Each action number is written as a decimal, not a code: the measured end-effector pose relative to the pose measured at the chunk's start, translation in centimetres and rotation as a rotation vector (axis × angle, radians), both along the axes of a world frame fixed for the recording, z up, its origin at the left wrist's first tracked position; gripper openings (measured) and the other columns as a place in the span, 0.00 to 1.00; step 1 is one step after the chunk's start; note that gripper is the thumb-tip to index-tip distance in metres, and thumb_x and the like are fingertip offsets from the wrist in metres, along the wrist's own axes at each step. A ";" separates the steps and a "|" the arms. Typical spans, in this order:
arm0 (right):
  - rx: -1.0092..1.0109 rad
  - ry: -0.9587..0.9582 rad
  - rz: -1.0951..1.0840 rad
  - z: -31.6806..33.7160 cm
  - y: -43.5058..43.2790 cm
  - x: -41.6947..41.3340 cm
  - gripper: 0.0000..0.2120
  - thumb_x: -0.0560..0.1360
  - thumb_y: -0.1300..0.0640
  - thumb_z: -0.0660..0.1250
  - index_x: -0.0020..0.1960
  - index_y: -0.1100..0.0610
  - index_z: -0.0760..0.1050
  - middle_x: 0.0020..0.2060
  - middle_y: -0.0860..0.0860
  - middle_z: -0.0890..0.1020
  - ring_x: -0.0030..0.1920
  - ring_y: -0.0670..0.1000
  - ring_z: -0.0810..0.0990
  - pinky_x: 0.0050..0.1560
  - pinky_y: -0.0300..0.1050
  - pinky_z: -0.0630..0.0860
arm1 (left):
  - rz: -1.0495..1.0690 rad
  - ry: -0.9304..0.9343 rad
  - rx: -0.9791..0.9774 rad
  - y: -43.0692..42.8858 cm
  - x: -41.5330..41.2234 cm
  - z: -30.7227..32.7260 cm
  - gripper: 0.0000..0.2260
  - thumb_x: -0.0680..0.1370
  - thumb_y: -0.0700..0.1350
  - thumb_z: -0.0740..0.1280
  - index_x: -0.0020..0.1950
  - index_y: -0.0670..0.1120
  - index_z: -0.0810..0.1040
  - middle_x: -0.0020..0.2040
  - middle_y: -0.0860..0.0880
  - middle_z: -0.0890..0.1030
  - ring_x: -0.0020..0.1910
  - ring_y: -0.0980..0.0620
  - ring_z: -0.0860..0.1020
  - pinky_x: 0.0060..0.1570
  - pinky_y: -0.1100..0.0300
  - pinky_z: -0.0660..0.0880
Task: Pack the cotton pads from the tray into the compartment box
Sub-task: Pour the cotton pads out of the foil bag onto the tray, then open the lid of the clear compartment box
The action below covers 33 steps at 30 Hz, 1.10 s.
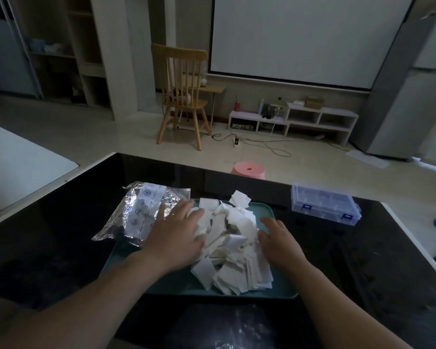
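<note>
My left grip [176, 233] lies flat with the fingers spread apart, clamped on nothing, the palm pressing on the left side of the heap of cotton pads [234, 248]. My right grip [280, 245] is loose too, its fingers slightly bent and resting against the right side of the same heap, holding none of it. Both my forearms reach in from the near edge of the black table [61, 248], so the heap sits between my two grips.

The pads are white squares piled loosely in the teal tray [275, 290]; a few stick out over its far rim. A crinkled foil bag [139, 212] lies just left of the tray, its edge under my left fingers. Farther off to the right, well apart from the tray, the clear compartment box [322, 205] stands with its lid down and blue latches facing me. Beyond the table, a pink stool [248, 170] and a wooden chair [181, 96] stand on the floor.
</note>
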State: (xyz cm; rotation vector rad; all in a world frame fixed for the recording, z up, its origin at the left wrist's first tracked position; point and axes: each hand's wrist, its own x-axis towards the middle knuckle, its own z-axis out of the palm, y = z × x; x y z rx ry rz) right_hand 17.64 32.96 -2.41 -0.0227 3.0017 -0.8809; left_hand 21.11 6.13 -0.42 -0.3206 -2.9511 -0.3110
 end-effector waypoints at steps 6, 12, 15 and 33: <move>0.279 -0.078 -0.059 -0.1 1.8 1.2 0.19 0.82 0.51 0.67 0.72 0.48 0.71 0.69 0.54 0.69 0.63 0.54 0.74 0.65 0.49 0.76 | -0.225 -0.157 -0.044 5.2 3.7 0.0 0.34 0.78 0.74 0.50 0.81 0.60 0.58 0.82 0.55 0.59 0.80 0.54 0.57 0.80 0.41 0.43; 0.228 -0.130 -0.080 0.2 2.9 1.7 0.10 0.79 0.60 0.65 0.59 0.51 0.77 0.60 0.53 0.76 0.50 0.52 0.79 0.57 0.49 0.81 | -0.194 -0.098 -0.003 4.7 3.0 0.6 0.38 0.75 0.78 0.44 0.80 0.60 0.61 0.81 0.57 0.61 0.79 0.56 0.58 0.80 0.42 0.43; 0.249 -0.187 0.000 0.6 2.7 2.2 0.09 0.78 0.59 0.66 0.58 0.53 0.79 0.57 0.52 0.79 0.54 0.52 0.80 0.59 0.49 0.80 | -0.198 -0.078 0.035 5.5 2.7 1.0 0.40 0.73 0.78 0.41 0.78 0.58 0.65 0.79 0.57 0.64 0.80 0.57 0.58 0.80 0.43 0.45; -0.261 0.104 -0.572 1.3 19.4 -5.5 0.22 0.81 0.54 0.64 0.74 0.54 0.68 0.66 0.57 0.75 0.60 0.58 0.79 0.60 0.56 0.78 | -0.163 -0.242 0.305 24.7 -12.4 0.7 0.27 0.79 0.58 0.64 0.78 0.56 0.65 0.70 0.47 0.73 0.66 0.44 0.75 0.65 0.47 0.74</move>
